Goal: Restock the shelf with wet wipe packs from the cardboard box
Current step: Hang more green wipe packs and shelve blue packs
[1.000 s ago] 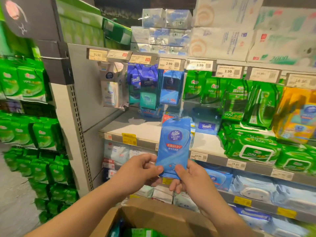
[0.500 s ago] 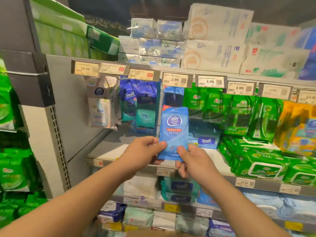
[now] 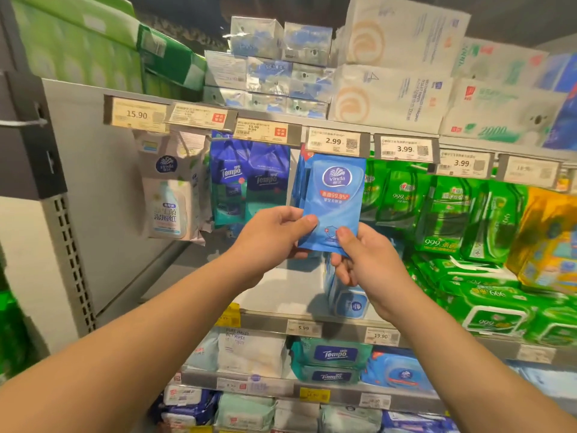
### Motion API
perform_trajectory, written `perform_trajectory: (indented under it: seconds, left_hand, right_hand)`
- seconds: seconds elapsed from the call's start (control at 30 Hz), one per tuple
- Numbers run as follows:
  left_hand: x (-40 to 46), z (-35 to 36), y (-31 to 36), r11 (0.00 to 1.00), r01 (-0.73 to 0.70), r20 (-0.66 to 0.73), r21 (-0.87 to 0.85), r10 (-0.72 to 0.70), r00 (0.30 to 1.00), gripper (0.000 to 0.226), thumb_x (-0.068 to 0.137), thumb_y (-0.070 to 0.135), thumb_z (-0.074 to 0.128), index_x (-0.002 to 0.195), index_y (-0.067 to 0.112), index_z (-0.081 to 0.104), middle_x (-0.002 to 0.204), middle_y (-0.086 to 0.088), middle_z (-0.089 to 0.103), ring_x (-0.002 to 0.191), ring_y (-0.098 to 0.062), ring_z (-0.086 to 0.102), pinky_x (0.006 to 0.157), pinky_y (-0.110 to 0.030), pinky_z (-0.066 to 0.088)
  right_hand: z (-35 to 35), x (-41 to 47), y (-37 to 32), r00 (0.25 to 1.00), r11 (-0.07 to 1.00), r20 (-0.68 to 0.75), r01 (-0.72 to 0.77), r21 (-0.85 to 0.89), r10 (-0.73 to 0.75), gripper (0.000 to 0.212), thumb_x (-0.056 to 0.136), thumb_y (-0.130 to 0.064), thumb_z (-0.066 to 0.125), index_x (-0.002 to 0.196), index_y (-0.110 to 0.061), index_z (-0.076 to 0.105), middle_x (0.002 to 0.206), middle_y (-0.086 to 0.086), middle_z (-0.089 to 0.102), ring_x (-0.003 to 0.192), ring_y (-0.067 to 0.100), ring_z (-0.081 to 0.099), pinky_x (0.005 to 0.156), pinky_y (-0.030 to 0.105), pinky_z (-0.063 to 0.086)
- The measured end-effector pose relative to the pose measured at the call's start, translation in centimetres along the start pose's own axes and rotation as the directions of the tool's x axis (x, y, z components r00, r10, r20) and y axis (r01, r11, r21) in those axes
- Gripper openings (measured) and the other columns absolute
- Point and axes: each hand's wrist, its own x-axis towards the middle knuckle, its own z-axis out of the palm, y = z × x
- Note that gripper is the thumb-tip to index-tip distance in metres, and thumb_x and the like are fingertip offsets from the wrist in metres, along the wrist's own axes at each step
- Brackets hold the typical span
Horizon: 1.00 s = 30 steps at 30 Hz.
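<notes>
Here a blue Vinda wet wipe pack is held upright in front of the shelf, its top edge raised to just under the 2.99 price tag, where more blue packs are seen hanging behind it. Its lower left edge is pinched in the grip of the left hand, thumb on the front face, while its bottom right corner is pinched in the grip of the right hand; most of the pack stands above both grips. Green hanging packs are seen just to its right and dark blue Tempo packs to its left
</notes>
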Motion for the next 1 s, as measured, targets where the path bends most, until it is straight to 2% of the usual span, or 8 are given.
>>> perform_trajectory:
  seconds: [0.07, 0.23, 0.47, 0.7, 0.83, 1.0]
  left_hand:
    - [0.2, -0.1, -0.1, 1.0, -0.025, 0.02, 0.009, 0.025, 0.999, 0.018, 0.1, 0.028, 0.067, 0.107, 0.013, 0.074, 0.1, -0.009, 0.078, 0.077, -0.014, 0.069, 0.074, -0.03, 0.062]
    - [1.1, -0.2, -0.4, 1.0, -0.018, 0.036, 0.018, 0.018, 0.999, 0.022, 0.101, 0.03, 0.066, 0.108, 0.01, 0.074, 0.109, -0.024, 0.073, 0.075, -0.018, 0.071, 0.07, -0.028, 0.062]
    - [2.1, -0.1, -0.4, 0.999, 0.039, 0.004, -0.02, -0.039, 0.999, 0.025, 0.101, 0.032, 0.066, 0.103, 0.008, 0.072, 0.094, -0.012, 0.079, 0.068, -0.018, 0.073, 0.075, -0.034, 0.065]
    - [3.4, -0.4, 0.2, 0.991, 0.126, -0.015, -0.046, -0.127, 0.992, 0.027, 0.099, 0.033, 0.068, 0.105, 0.007, 0.072, 0.079, -0.008, 0.074, 0.06, -0.016, 0.07, 0.056, -0.024, 0.059]
    - [4.5, 0.0, 0.6, 0.983, 0.178, -0.038, -0.037, -0.179, 0.983, 0.032, 0.099, 0.033, 0.069, 0.113, 0.005, 0.069, 0.087, -0.011, 0.073, 0.059, -0.015, 0.07, 0.057, -0.026, 0.059]
    - [5.9, 0.4, 0.6, 0.974, 0.225, -0.048, 0.0, -0.225, 0.973, 0.031, 0.097, 0.031, 0.07, 0.111, 0.003, 0.068, 0.089, -0.014, 0.07, 0.058, -0.017, 0.072, 0.057, -0.027, 0.057]
  right_hand:
    - [-0.2, 0.3, -0.1, 1.0, 1.0, -0.003, -0.002, -0.015, 0.002, 0.021, 0.109, -0.027, 0.045, 0.112, -0.016, 0.063, 0.063, 0.004, 0.059, 0.045, 0.017, 0.041, 0.042, 0.021, 0.033]
    - [-0.4, 1.3, -0.4, 1.0, 0.999, -0.013, -0.009, -0.038, 0.009, 0.025, 0.11, -0.027, 0.044, 0.111, -0.011, 0.063, 0.061, 0.004, 0.058, 0.046, 0.018, 0.04, 0.043, 0.022, 0.033]
    - [0.1, 1.9, -0.3, 0.998, 0.998, -0.033, -0.055, 0.04, 0.056, 0.029, 0.11, -0.027, 0.044, 0.096, -0.007, 0.059, 0.061, 0.008, 0.054, 0.039, 0.018, 0.035, 0.039, 0.021, 0.028]
    - [0.5, 3.4, -0.6, 0.991, 0.987, -0.054, -0.115, 0.116, 0.122, 0.023, 0.108, -0.027, 0.049, 0.101, -0.008, 0.06, 0.056, 0.007, 0.053, 0.038, 0.018, 0.033, 0.039, 0.022, 0.025]
    - [0.5, 4.6, -0.7, 0.983, 0.978, -0.074, -0.156, 0.135, 0.167, 0.022, 0.106, -0.03, 0.052, 0.105, -0.01, 0.06, 0.057, 0.004, 0.053, 0.039, 0.017, 0.035, 0.039, 0.022, 0.028]
    - [0.5, 5.6, -0.3, 0.972, 0.97, -0.11, -0.189, 0.151, 0.206, 0.022, 0.105, -0.032, 0.054, 0.11, -0.011, 0.06, 0.059, 0.001, 0.051, 0.041, 0.015, 0.038, 0.041, 0.022, 0.031]
